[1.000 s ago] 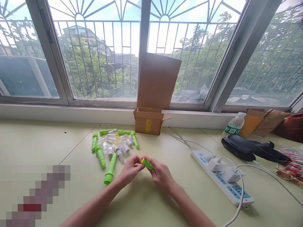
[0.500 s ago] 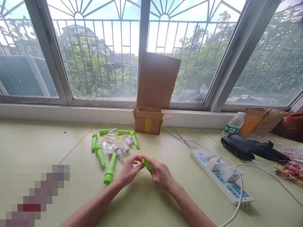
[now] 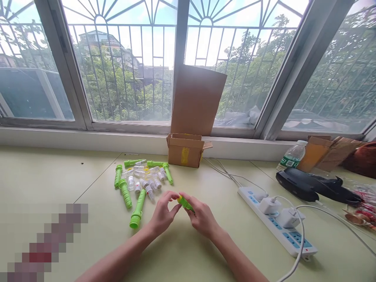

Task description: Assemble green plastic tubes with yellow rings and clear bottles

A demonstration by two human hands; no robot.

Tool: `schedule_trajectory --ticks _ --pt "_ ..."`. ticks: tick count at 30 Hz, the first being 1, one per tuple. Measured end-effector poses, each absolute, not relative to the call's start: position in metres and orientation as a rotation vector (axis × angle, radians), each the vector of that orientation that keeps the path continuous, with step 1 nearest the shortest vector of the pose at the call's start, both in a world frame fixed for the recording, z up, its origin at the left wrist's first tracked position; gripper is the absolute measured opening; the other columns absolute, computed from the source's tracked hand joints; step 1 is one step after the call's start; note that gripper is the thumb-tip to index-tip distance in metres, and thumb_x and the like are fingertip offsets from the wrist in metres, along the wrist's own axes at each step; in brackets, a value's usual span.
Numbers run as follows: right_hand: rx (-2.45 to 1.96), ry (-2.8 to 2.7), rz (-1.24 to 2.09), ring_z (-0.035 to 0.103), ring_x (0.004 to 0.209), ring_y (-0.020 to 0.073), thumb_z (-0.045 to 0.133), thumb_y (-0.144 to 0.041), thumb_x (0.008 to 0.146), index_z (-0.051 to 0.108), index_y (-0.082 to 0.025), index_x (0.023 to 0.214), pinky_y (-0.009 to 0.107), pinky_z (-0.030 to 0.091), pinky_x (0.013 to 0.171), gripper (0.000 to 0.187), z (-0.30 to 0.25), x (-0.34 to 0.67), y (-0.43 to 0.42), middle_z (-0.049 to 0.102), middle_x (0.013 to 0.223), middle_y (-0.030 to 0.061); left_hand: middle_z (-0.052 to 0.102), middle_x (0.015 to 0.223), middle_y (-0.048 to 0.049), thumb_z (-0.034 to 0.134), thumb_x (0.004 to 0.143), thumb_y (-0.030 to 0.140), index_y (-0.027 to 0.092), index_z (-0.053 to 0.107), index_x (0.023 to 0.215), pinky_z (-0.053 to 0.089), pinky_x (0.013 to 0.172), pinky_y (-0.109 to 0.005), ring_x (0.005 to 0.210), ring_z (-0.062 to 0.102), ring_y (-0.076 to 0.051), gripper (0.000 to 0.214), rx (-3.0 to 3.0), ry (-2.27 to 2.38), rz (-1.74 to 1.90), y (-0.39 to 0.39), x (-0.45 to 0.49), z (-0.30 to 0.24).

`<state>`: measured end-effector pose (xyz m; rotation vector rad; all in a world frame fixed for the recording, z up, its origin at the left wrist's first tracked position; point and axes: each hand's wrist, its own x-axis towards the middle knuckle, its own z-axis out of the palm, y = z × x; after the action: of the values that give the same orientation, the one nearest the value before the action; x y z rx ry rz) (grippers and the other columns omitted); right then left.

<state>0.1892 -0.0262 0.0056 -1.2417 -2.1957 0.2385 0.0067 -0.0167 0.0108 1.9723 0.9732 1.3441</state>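
My right hand (image 3: 202, 218) is closed around a short green plastic tube (image 3: 185, 204), whose far part is hidden in the palm. A yellow ring (image 3: 179, 198) sits at the tube's left end. The thumb and fingertips of my left hand (image 3: 162, 213) are at that end, seemingly pinching the ring. Left of the hands lies a large green tube (image 3: 137, 209) with a threaded end, beside a ribbed green tube (image 3: 125, 194). Behind them is a cluster of clear pieces and several white-capped small parts (image 3: 149, 192).
An open cardboard box (image 3: 185, 152) stands by the windowsill. On the right are a white power strip (image 3: 277, 223) with plugs and cables, a black strapped device (image 3: 296, 184) and a water bottle (image 3: 293, 154). A pixelated patch covers the lower left.
The view has shifted slightly. My left thumb has moved a little apart from the left fingers, near the yellow-ringed end. My right hand keeps its hold on the green tube.
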Motion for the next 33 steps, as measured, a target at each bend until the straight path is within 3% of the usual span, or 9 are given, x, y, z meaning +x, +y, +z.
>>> schedule_trajectory --ticks 12,17,20,26,30,33 --pt "-1.194 -2.096 0.353 0.065 0.094 0.0215 0.045 -0.018 0.089 0.040 -0.031 0.133 0.033 0.052 0.079 0.046 0.015 0.183 -0.032 0.065 0.113 0.0059 0.062 0.101 -0.0049 0.060 0.084 0.032 0.022 0.061 0.097 0.047 0.084 -0.036 0.096 0.059 -0.020 0.016 1.922 1.018 1.316 -0.016 0.004 0.013" --pt "-1.099 -1.794 0.862 0.060 0.052 0.0130 0.049 -0.036 0.090 0.037 -0.027 0.127 0.027 0.051 0.050 0.040 0.017 0.169 -0.040 0.063 0.082 0.0000 0.065 0.102 -0.0059 0.057 0.087 0.036 0.021 0.056 0.106 0.048 0.087 -0.036 0.096 0.062 -0.020 0.025 1.763 0.952 1.310 -0.017 0.006 0.015" --pt "-1.018 -1.586 1.139 0.060 0.050 0.0122 0.054 -0.044 0.087 0.032 -0.027 0.124 0.028 0.053 0.050 0.047 0.014 0.158 -0.045 0.061 0.082 -0.0020 0.067 0.100 -0.0069 0.058 0.087 0.039 0.020 0.055 0.107 0.049 0.086 -0.036 0.094 0.063 -0.020 0.028 1.687 0.905 1.291 -0.019 0.006 0.017" --pt "-0.951 -1.349 1.339 0.060 0.048 0.0122 0.057 -0.050 0.085 0.033 -0.026 0.116 0.031 0.054 0.050 0.046 0.012 0.147 -0.049 0.058 0.072 -0.0057 0.066 0.081 -0.0035 0.054 0.087 0.048 0.018 0.049 0.109 0.049 0.062 -0.028 0.062 0.062 -0.014 0.038 1.447 0.754 1.109 -0.017 0.007 0.015" --pt "-0.978 -1.349 1.313 0.060 0.049 0.0127 0.058 -0.053 0.082 0.037 -0.025 0.115 0.029 0.053 0.049 0.048 0.013 0.149 -0.047 0.059 0.071 -0.0045 0.061 0.067 0.0003 0.056 0.084 0.054 0.016 0.052 0.111 0.047 0.057 -0.025 0.056 0.058 -0.013 0.046 1.274 0.710 0.980 -0.015 0.010 0.013" --pt "-1.027 -1.349 1.272 0.062 0.053 0.0145 0.057 -0.057 0.081 0.039 -0.025 0.118 0.027 0.052 0.047 0.052 0.017 0.151 -0.047 0.060 0.071 -0.0038 0.061 0.067 -0.0006 0.053 0.083 0.058 0.014 0.057 0.105 0.045 0.057 -0.025 0.054 0.056 -0.012 0.050 1.187 0.634 0.885 -0.016 0.010 0.016"
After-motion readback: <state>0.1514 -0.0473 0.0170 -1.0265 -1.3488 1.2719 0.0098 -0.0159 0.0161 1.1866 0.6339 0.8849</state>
